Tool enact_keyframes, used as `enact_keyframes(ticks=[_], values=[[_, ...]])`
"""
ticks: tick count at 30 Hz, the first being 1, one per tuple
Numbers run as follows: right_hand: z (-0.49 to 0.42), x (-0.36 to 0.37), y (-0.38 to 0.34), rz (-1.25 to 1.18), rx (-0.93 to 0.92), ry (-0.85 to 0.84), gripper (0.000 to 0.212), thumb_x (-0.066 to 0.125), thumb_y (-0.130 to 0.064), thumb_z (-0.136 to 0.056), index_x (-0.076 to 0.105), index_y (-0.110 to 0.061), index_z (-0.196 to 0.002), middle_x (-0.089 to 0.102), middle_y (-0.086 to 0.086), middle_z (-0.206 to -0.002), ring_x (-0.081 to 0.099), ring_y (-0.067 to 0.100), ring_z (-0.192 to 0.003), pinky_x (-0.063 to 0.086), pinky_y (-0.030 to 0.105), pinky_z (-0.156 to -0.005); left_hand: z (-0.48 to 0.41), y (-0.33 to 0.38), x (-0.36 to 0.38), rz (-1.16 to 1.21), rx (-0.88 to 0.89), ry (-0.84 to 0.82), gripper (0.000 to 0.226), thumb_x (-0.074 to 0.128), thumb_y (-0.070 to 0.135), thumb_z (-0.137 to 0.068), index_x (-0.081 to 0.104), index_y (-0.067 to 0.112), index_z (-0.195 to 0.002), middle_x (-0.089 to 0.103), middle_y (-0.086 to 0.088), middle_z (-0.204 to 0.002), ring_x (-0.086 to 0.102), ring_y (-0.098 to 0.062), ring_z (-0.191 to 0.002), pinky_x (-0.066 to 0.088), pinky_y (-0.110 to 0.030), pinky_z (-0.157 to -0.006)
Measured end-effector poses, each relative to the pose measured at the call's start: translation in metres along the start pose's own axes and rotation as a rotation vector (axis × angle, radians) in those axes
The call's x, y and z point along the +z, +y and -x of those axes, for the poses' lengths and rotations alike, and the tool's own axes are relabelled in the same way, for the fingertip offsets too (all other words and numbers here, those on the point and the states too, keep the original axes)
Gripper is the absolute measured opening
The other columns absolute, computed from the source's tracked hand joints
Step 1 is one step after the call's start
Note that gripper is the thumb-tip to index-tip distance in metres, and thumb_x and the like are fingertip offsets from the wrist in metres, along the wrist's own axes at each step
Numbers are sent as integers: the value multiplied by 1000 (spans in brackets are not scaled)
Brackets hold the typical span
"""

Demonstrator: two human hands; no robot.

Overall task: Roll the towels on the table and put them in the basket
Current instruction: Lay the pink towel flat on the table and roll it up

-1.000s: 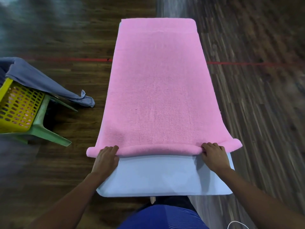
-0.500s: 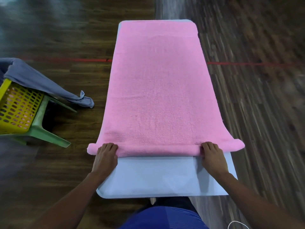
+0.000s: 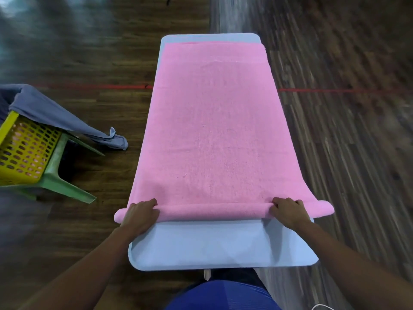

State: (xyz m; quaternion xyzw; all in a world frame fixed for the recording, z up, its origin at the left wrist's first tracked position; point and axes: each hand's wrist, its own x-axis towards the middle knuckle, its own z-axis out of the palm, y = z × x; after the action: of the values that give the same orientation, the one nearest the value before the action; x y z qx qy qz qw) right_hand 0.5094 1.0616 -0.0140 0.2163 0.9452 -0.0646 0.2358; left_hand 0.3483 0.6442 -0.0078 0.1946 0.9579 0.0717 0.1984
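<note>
A pink towel (image 3: pixel 214 130) lies lengthwise along a narrow pale blue table (image 3: pixel 214 245). Its near end is wound into a thin roll (image 3: pixel 214 212) that spans the table's width and sticks out past both sides. My left hand (image 3: pixel 140 217) lies on the roll's left part, fingers curled over its top. Over on the right part, my right hand (image 3: pixel 288 211) holds the roll the same way. A yellow perforated basket (image 3: pixel 22 148) stands at the left edge of the view on a green plastic stool (image 3: pixel 60 182).
A grey-blue cloth (image 3: pixel 60 117) hangs over the basket's rim, its end on the dark wooden floor (image 3: pixel 346 153). A red line (image 3: pixel 335 90) crosses the floor behind the table. A white cable end (image 3: pixel 321 306) lies at the bottom right.
The roll has turned further away from me and grown slightly thicker. The towel's far edge has pulled back, baring a strip of table at the far end.
</note>
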Motion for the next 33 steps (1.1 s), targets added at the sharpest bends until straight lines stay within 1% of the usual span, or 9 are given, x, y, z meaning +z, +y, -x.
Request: enact_keyframes(ticks=[4, 6, 9, 11, 14, 20, 24, 30, 33], values=[[5, 13, 2, -13, -54, 375, 19, 71, -15, -73, 59, -15, -88, 58, 6, -86, 50, 29, -78, 34, 39, -69, 1, -9, 11, -24, 79, 309, 17, 67, 9, -80, 65, 8, -98, 64, -13, -100, 55, -31, -90, 48, -49, -76], [9, 18, 1, -53, -119, 437, 24, 75, -2, -65, 59, -13, -78, 56, 5, -77, 49, 29, -68, 31, 34, -60, 1, -8, 15, 4, 106, 316, 16, 66, 3, -82, 65, 8, -97, 65, -12, -100, 54, -28, -88, 49, -47, -76], [18, 24, -1, -83, -132, 430, 31, 73, 0, -61, 60, -11, -86, 60, 5, -86, 55, 29, -75, 38, 35, -62, 4, -1, 23, 35, 113, 277, 26, 64, 0, -80, 66, 5, -106, 67, -14, -106, 58, -28, -95, 50, -45, -86], [23, 30, -1, -82, -119, 375, 44, 74, -3, -62, 61, -10, -104, 64, 7, -103, 60, 31, -94, 49, 42, -80, 9, 1, 28, 28, 108, 226, 40, 67, 4, -76, 63, 5, -116, 65, -13, -115, 58, -29, -105, 48, -47, -95], [20, 33, -2, -89, -82, 354, 44, 73, -5, -71, 62, -10, -113, 66, 7, -113, 60, 31, -107, 45, 46, -96, 12, -3, 33, 0, 110, 180, 48, 69, 6, -75, 60, 5, -122, 61, -14, -123, 56, -30, -113, 45, -48, -101], [13, 8, -4, -6, -54, 277, 13, 57, -21, -85, 61, -19, -97, 66, -1, -93, 56, 26, -95, 33, 40, -88, 10, 1, 26, -19, 76, 208, 9, 65, 13, -80, 66, 9, -88, 66, -6, -91, 55, -22, -80, 50, -42, -77], [13, -2, -6, 51, -16, 135, 23, 40, -31, -92, 60, -24, -102, 66, 0, -99, 52, 22, -99, 28, 37, -89, 4, 2, 18, -30, 26, 121, 13, 51, 22, -88, 60, 16, -82, 66, -3, -82, 54, -21, -73, 48, -42, -79], [11, 14, -1, -51, -49, 407, 14, 70, -14, -76, 61, -14, -86, 58, 4, -86, 52, 29, -79, 36, 38, -66, -3, -6, 19, -36, 40, 308, 12, 65, 11, -81, 62, 10, -92, 63, -8, -90, 54, -26, -80, 50, -45, -73], [13, 16, -4, -98, -130, 387, 23, 70, 0, -65, 60, -12, -82, 58, 4, -84, 54, 30, -77, 35, 35, -61, -1, 3, 20, -16, 112, 345, 16, 67, -4, -78, 65, 7, -89, 63, -9, -87, 53, -25, -77, 51, -46, -69]])
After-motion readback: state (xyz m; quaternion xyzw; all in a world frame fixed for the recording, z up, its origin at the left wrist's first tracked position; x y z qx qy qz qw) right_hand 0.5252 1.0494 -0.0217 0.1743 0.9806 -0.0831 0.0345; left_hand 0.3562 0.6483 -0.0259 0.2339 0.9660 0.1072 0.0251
